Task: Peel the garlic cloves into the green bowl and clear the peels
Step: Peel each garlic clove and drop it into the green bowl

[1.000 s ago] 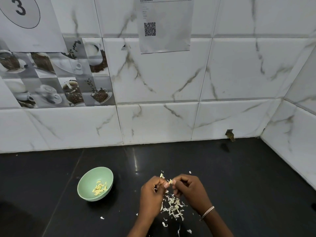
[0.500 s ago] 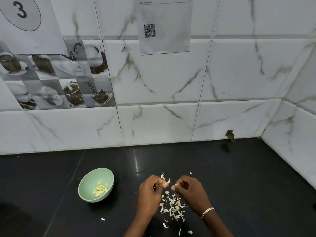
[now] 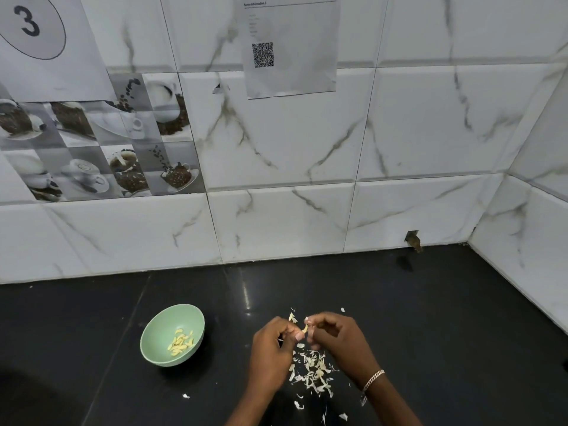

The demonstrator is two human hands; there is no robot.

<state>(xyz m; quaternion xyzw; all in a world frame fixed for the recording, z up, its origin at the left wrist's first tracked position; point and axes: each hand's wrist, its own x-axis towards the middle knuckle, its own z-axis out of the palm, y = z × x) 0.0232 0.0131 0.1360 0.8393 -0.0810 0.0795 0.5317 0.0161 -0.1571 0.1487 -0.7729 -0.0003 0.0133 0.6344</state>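
Observation:
A green bowl (image 3: 159, 325) stands on the black counter, left of my hands, with several peeled garlic cloves (image 3: 181, 342) inside. My left hand (image 3: 272, 352) and my right hand (image 3: 338, 342) meet fingertip to fingertip above the counter. Between them they pinch one small garlic clove (image 3: 305, 328), pale yellow, partly hidden by the fingers. A scatter of papery peels (image 3: 313, 368) lies on the counter under and just behind my hands.
White marble tiles form the back wall, and a side wall closes in at the right. A few stray peel bits (image 3: 185, 396) lie nearer the front. A small hole with debris (image 3: 413, 239) sits at the wall base, back right.
My hands drew slightly apart half a second ago and have closed together again on the clove. The bowl has not moved.

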